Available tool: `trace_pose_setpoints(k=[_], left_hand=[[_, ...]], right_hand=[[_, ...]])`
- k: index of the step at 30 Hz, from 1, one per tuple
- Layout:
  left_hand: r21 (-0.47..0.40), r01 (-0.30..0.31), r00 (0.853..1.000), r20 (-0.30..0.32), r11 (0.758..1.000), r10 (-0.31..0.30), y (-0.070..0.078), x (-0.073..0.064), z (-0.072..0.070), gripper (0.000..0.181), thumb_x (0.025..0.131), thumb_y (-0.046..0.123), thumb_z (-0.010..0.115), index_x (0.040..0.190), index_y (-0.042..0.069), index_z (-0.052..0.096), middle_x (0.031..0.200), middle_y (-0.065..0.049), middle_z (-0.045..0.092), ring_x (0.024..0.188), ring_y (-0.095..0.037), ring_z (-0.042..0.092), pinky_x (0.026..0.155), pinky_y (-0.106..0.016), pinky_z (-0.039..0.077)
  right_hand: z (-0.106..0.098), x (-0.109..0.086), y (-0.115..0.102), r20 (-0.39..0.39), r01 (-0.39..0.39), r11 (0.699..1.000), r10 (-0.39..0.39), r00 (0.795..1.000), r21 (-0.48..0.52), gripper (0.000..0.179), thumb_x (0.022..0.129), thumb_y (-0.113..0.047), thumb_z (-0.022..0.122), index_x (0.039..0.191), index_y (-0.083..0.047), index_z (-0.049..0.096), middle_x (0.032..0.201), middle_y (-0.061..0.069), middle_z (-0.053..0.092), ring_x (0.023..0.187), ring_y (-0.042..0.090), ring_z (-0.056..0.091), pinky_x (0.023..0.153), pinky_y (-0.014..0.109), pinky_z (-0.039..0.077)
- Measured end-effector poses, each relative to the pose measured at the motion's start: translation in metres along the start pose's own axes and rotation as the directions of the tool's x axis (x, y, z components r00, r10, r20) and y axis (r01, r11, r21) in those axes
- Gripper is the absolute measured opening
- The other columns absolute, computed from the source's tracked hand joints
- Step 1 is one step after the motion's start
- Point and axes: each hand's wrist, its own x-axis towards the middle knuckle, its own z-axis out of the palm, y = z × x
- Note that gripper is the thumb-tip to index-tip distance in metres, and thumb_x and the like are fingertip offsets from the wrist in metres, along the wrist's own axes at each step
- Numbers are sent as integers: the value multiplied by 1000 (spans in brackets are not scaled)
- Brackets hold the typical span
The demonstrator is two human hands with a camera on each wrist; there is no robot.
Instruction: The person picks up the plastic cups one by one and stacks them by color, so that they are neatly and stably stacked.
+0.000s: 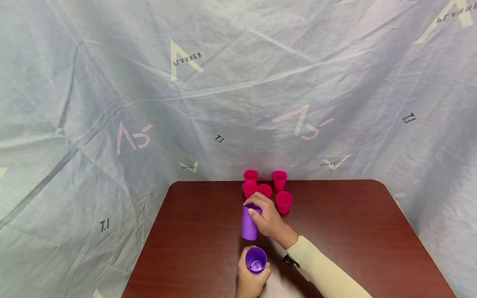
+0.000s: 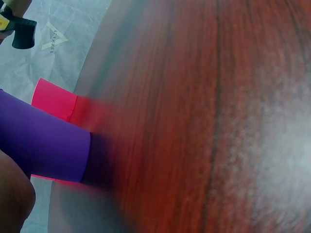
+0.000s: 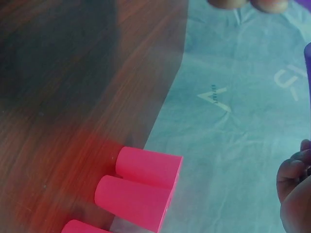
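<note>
My left hand [image 1: 251,279] grips a purple cup [image 1: 256,260] round its side, with the cup's mouth facing up. Just beyond it, my right hand [image 1: 263,215] pinches a second purple cup [image 1: 249,225] near the rim, its base pointing down toward the first one. A gap shows between the two cups. The left wrist view has the left hand's cup [image 2: 46,138] and part of that hand [image 2: 14,194] at its left edge. Fingertips [image 3: 248,4] of the right hand show at the top of the right wrist view.
Several pink cups stand upright at the far side of the dark wooden table [image 1: 201,231], among them a front right cup [image 1: 284,202] and a back right cup [image 1: 279,180]. A grey printed sheet [image 1: 223,103] hangs behind and beside the table.
</note>
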Motion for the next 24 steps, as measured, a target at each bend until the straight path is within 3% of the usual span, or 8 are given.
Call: trace_pose_setpoints(k=[5, 14, 20, 24], left_hand=[[20, 18, 1000, -5, 1000, -18, 2, 0, 0, 63, 64, -4, 87, 121, 12, 66, 102, -2, 73, 92, -11, 70, 88, -21, 55], [18, 159, 987, 8, 987, -159, 3, -3, -1, 64, 67, -3, 86, 124, 16, 64, 99, 4, 72, 87, -5, 67, 82, -24, 56], [44, 151, 988, 5, 988, -151, 6, -2, -2, 63, 65, -2, 86, 122, 16, 64, 99, 3, 73, 87, -3, 66, 80, -24, 56], [45, 134, 991, -9, 990, -134, 7, -1, -2, 63, 63, -3, 86, 119, 16, 65, 96, 3, 74, 84, -2, 65, 77, -23, 55]], right_hand=[[0, -7, -5, 2, 70, 996, -70, 998, 58, 28, 94, -25, 53, 105, -9, 74, 96, 4, 70, 89, 15, 66, 80, 27, 55], [-3, -20, -17, 15, 209, 971, -212, 977, 113, 29, 87, -20, 53, 106, -8, 72, 95, 6, 69, 87, 13, 65, 80, 21, 55], [-4, -29, -24, 34, 260, 958, -265, 964, 122, 33, 91, -30, 54, 106, -5, 70, 95, 7, 66, 87, 12, 63, 79, 18, 54], [-5, -36, -26, 53, 263, 957, -272, 961, 125, 35, 87, -32, 57, 107, -5, 69, 97, 7, 64, 88, 11, 62, 77, 16, 53]])
